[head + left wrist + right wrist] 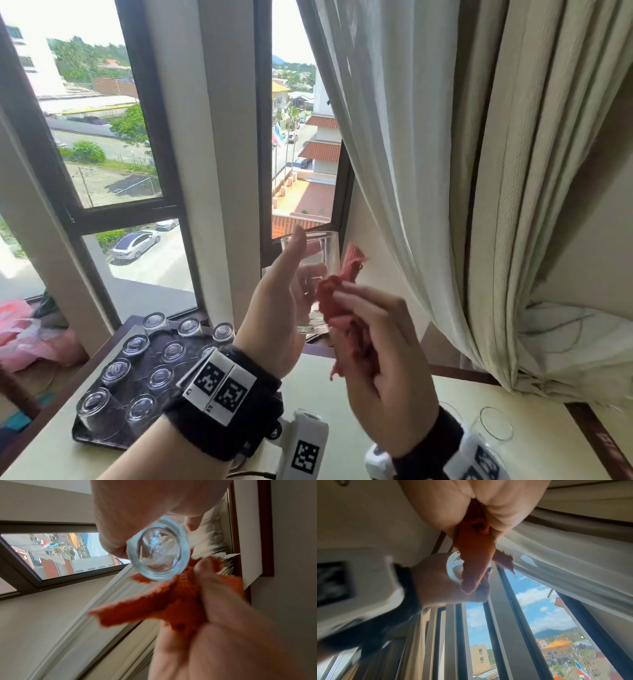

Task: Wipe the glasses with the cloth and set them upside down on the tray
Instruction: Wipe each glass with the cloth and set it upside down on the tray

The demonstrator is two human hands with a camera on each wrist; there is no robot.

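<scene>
My left hand (284,294) holds a clear glass (317,274) upright in the air before the window, thumb up along its near side. Seen from the left wrist, the glass's thick base (158,549) faces the camera. My right hand (373,339) grips a bunched red-orange cloth (337,301) against the glass's right side; the cloth (171,601) hangs below the base. In the right wrist view the cloth (474,561) trails from my curled fingers across the glass (452,568). A dark tray (99,435) at lower left carries several glasses standing upside down.
Two upright glasses (493,431) stand on the pale table (342,377) at lower right, behind my right wrist. A cream curtain (445,171) hangs close on the right. The window frame (161,137) is straight ahead. Pink fabric (24,329) lies at far left.
</scene>
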